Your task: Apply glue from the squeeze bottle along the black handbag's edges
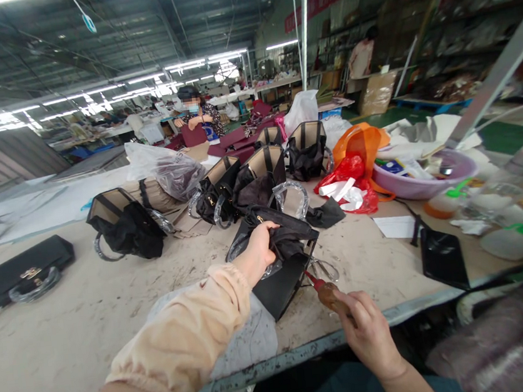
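Note:
My left hand point(259, 251) is closed on a black handbag point(279, 287), gripping its bunched dark fabric near the middle of the table's front edge. The bag lies tilted, one smooth black panel facing me. My right hand point(369, 331) is wrapped round a brown glue bottle point(330, 297) with a red nozzle. The nozzle's tip is at the bag's right edge; whether it touches cannot be made out. Just behind the tip, metal loops that look like scissors handles point(327, 269) lie partly hidden by the bag. A thin pale sheet point(245, 342) lies under the bag and my left forearm.
Several open black bags point(128, 227) stand behind, and a finished-looking black bag point(29, 269) lies at left. On the right are a purple basin point(435, 185), a red plastic bag point(354, 179), a black flat piece point(443, 257) and green-capped bottles point(509, 240). A co-worker point(198, 112) sits beyond.

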`<action>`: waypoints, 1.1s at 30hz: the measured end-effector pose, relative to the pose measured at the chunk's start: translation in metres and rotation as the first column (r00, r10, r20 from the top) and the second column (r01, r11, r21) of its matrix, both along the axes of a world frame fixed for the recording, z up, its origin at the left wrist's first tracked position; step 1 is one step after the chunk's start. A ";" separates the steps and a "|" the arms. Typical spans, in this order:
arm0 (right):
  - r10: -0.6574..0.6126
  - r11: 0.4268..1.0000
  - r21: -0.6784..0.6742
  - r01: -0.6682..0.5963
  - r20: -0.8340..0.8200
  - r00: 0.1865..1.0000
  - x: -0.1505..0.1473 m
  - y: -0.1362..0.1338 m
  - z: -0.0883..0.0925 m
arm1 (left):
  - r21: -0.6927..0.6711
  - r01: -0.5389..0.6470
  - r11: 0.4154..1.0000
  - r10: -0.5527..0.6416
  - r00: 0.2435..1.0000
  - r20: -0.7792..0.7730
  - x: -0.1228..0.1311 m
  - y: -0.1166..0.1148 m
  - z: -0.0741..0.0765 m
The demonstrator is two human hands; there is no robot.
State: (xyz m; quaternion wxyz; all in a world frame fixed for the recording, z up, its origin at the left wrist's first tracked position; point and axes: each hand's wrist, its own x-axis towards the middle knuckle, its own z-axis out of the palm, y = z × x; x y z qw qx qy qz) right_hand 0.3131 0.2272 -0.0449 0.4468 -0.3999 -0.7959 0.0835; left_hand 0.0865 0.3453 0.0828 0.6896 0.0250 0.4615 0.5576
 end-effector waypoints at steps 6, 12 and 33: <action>-0.008 0.972 -0.232 -0.026 -0.143 0.990 -0.001 0.003 -0.010 | -0.002 0.003 1.000 -0.003 1.000 -0.021 -0.001 0.000 0.002; -0.116 0.948 -0.315 0.042 -0.221 0.968 -0.002 0.007 -0.012 | -0.003 0.008 1.000 -0.008 0.999 -0.035 -0.001 0.000 0.003; -0.284 0.789 -0.609 -0.080 -0.478 0.831 -0.010 -0.002 -0.013 | 0.004 0.019 1.000 -0.019 0.999 -0.040 -0.001 0.000 0.003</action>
